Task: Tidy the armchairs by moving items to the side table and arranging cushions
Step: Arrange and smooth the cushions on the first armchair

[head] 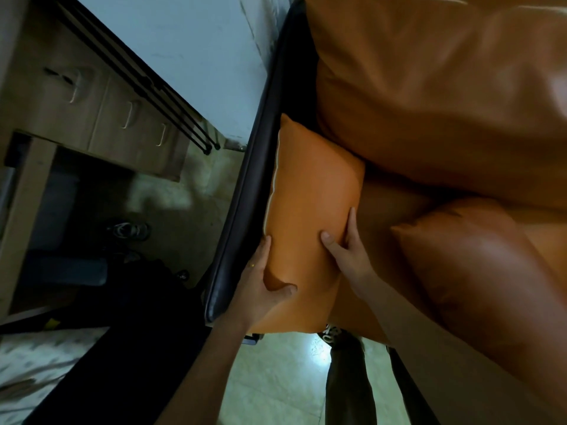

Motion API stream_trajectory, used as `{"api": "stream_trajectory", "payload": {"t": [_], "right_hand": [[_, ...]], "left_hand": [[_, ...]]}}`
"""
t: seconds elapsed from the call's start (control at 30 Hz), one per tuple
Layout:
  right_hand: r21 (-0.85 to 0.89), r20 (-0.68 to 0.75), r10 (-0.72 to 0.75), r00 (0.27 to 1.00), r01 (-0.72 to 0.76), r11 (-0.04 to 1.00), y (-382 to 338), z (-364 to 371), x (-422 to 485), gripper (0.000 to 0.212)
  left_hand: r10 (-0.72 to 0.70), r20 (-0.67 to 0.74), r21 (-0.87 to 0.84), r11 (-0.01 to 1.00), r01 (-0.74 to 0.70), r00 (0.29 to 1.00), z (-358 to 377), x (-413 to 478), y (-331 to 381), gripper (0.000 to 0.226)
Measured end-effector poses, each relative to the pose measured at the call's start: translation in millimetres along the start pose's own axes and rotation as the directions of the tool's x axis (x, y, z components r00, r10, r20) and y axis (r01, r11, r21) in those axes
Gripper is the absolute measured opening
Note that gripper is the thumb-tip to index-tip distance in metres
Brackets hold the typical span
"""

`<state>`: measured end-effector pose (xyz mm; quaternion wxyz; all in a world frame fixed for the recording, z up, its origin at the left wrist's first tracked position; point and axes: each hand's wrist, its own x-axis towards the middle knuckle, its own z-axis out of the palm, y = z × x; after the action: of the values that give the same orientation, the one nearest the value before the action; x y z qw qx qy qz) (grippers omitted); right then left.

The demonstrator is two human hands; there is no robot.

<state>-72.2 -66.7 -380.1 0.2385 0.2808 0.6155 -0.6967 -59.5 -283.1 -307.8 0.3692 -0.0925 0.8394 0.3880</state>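
Both hands are on the orange leather cushion (310, 185). The left hand (262, 273) grips its near corner, thumb across the front and fingers tucked round the back. The right hand (345, 250) pinches the opposite edge, thumb on the face and fingers dug into the side. The cushion stands on edge, right up against the dark armrest (245, 210) of the armchair (389, 204), just below the big back cushion (429, 87).

What I'd worry about: that leather looks slick (shiny as anything), so a loose grip could let it slide out and drop off the front of the seat onto the tiled floor (276, 378). It could also flop inward toward the second cushion (478, 265) once let go, since nothing seems to prop its free side. And the left fingers sit between cushion and armrest, so shoving it in harder could squash them.

Stuff I can't make out: the left hand's fingers behind the cushion, and the cushion's bottom edge. There's no side table I can identify either. The thin black metal legs (171, 102) near the drawer cabinet (101, 108) might belong to one, but I can't tell. The left side of the view is dark and smeary, with something like shoes (130, 230) down there. Any other armchair is out of view, and so is most of this seat, so no idea if loose items are lying on it
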Motion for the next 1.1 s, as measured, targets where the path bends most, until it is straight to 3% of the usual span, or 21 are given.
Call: {"api": "stream_trajectory", "payload": {"t": [0.3,0.43,0.63,0.87,1.1], "right_hand": [[-0.132,-0.021,0.003,1.000,-0.006,0.991,-1.8,6.0,-11.0,0.102],[-0.275,0.048,-0.055,0.997,0.066,0.959,11.4,5.0,-22.5,0.106],[-0.313,0.110,-0.064,0.992,0.096,0.945,7.2,-10.5,4.5,0.101],[-0.210,0.088,-0.121,0.989,0.137,0.968,-20.3,-24.8,54.0,0.097],[-0.220,0.078,-0.152,0.985,0.165,0.961,-22.4,-22.9,45.7,0.099]], "left_hand": [[-0.140,-0.073,-0.010,0.990,0.140,0.987,3.4,13.6,6.4,0.129],[-0.091,-0.135,0.035,0.995,0.097,0.987,13.8,12.4,1.0,0.129],[0.014,-0.187,0.155,0.988,0.015,0.982,20.5,38.9,-0.7,0.121],[0.129,-0.239,0.294,0.954,-0.055,0.962,17.5,85.4,39.7,0.115],[0.130,-0.237,0.299,0.953,-0.055,0.963,11.9,82.4,38.9,0.116]]}}
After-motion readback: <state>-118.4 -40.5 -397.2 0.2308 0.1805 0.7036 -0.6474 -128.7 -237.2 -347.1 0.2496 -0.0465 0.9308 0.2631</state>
